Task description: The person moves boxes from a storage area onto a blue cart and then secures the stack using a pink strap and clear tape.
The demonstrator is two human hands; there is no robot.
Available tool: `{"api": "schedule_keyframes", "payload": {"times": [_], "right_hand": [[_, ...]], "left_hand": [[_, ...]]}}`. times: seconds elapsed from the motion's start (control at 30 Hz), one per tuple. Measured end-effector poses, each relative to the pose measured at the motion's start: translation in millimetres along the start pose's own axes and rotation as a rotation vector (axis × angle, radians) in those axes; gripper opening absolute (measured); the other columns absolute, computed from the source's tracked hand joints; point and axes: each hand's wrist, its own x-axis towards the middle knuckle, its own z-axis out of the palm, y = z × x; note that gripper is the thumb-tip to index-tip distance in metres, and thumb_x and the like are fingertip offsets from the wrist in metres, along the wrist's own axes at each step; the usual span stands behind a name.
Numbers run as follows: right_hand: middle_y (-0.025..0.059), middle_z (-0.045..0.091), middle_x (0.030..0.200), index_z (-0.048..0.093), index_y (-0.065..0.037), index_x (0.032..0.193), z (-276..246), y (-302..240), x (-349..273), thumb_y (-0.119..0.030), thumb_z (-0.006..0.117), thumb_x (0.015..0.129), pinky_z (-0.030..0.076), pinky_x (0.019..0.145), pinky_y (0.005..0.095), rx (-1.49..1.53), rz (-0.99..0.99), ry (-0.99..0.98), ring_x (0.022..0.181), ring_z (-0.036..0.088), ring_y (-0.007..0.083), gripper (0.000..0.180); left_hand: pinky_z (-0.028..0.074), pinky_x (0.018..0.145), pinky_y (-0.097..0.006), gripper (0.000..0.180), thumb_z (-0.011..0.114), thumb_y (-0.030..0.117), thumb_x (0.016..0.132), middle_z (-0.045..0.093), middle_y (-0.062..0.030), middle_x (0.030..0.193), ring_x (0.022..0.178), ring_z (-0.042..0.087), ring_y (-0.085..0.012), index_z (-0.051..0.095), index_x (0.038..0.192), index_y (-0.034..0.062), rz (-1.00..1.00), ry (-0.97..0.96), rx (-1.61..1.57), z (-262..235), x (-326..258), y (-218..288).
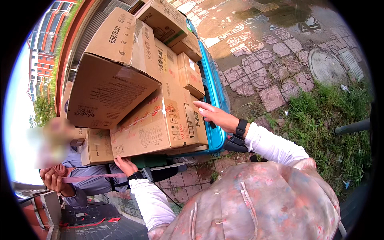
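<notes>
A large taped cardboard box (140,138) with red and black print faces me, low in a stack of boxes. My left hand (126,166) touches its lower left edge, fingers stretched out and partly hidden by the box. Against the right side of the load lies my right hand (218,118), open and flat with its fingers extended. Above the large box, a bigger cardboard box (112,94) sits tilted and juts out to the left. Dark bands circle both my wrists.
The boxes ride on a blue cargo vehicle (216,92). A co-worker in grey (94,182) stands at the left, a hand (54,180) raised by a pinkish strap (90,177). Further small boxes (96,148) sit beside the stack. Paving, a manhole cover (326,66) and grass (316,120) lie right.
</notes>
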Motion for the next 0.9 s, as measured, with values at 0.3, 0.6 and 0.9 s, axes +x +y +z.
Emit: {"api": "schedule_keyframes", "payload": {"times": [0.3, 0.6, 0.9], "right_hand": [[0.0091, 0.028, 0.146, 0.025, -0.011, 0.143, -56, 13, 5, -0.050, 0.042, 0.092, 0.030, 0.101, 0.0444, 0.093, 0.145, -0.009, 0.133, 0.027, 0.0276, 0.065], [0.0098, 0.025, 0.147, 0.023, -0.015, 0.144, -37, -3, 4, -0.049, 0.040, 0.093, 0.031, 0.101, 0.0445, 0.000, 0.180, -0.013, 0.132, 0.029, 0.0270, 0.063], [0.0094, 0.004, 0.152, 0.002, -0.018, 0.146, 28, 24, 17, -0.058, 0.037, 0.090, 0.023, 0.101, 0.0581, -0.109, 0.215, 0.081, 0.139, 0.008, 0.0302, 0.077]], "left_hand": [[0.035, 0.099, -0.041, 0.047, 0.049, 0.043, 0.091, 0.048, -0.0086, 0.128, 0.118, 0.045, -0.0255, 0.044, 0.126, 0.0111, -0.317, 0.084, 0.039, -20, 2, 3], [0.030, 0.097, -0.041, 0.048, 0.057, 0.031, 0.085, 0.048, -0.0035, 0.124, 0.116, 0.043, -0.0219, 0.040, 0.127, 0.0147, -0.239, 0.123, 0.066, -28, 5, 7], [0.021, 0.093, -0.043, 0.052, 0.061, 0.034, 0.082, 0.046, -0.0005, 0.126, 0.116, 0.037, -0.0159, 0.041, 0.126, 0.0156, -0.174, 0.150, 0.033, -18, -6, -2]]}}
